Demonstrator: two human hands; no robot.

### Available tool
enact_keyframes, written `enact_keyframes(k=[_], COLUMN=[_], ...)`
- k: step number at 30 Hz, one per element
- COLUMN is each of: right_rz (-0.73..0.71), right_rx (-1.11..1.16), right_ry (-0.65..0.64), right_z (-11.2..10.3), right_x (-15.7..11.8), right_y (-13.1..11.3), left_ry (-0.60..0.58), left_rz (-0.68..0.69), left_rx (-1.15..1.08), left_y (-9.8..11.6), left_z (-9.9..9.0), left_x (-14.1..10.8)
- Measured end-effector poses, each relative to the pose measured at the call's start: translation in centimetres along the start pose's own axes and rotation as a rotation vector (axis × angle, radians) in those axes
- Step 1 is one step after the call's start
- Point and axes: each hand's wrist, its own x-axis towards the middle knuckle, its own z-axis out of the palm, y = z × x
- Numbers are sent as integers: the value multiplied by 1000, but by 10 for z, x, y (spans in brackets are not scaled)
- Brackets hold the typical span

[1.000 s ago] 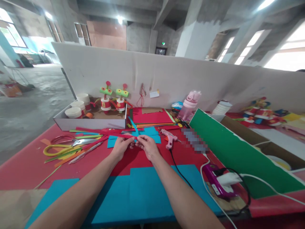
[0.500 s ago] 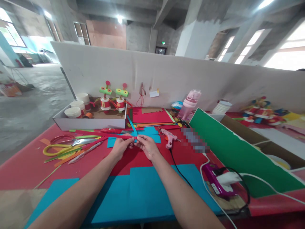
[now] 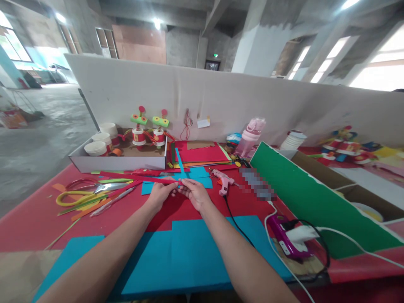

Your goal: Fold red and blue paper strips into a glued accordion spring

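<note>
My left hand (image 3: 162, 194) is closed in a pinch on a long red paper strip (image 3: 151, 179), which reaches out to the left. My right hand (image 3: 195, 192) pinches where that strip meets a blue paper strip (image 3: 180, 163), and the fingertips of both hands are close together. The blue strip points up and away from the fingers, crossing at an angle to the red one. How the two strips join is hidden by the fingers. Blue paper pieces (image 3: 202, 182) lie just behind my hands, with a pink glue gun (image 3: 224, 182) to their right.
Scissors with a yellow handle (image 3: 71, 198) lie among paper strips at left. A white box (image 3: 126, 164) holds cups and two cup figures (image 3: 139, 136). At right are a green panel (image 3: 303, 202), a purple power strip (image 3: 292, 242) and cables. Blue sheets (image 3: 202, 256) cover the near edge.
The blue strip has swung more upright, its top end moving to the right. Both hands stay nearly in place, still pinching. The camera view has shifted slightly.
</note>
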Motion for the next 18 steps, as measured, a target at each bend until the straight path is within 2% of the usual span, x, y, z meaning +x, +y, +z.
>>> enact_keyframes(k=[12,15,18], right_rz=[-23,-31,-86], right_rx=[-55,-104,-135], right_ry=[-26,16,72], right_z=[-1,-3,-3], right_x=[0,2,4], right_y=[-1,-1,2], left_ry=[19,29,-30], left_rz=[-9,0,-13], left_rx=[-42,-8,-8], left_y=[3,2,0], left_z=[-1,-1,0], left_x=[0,1,2])
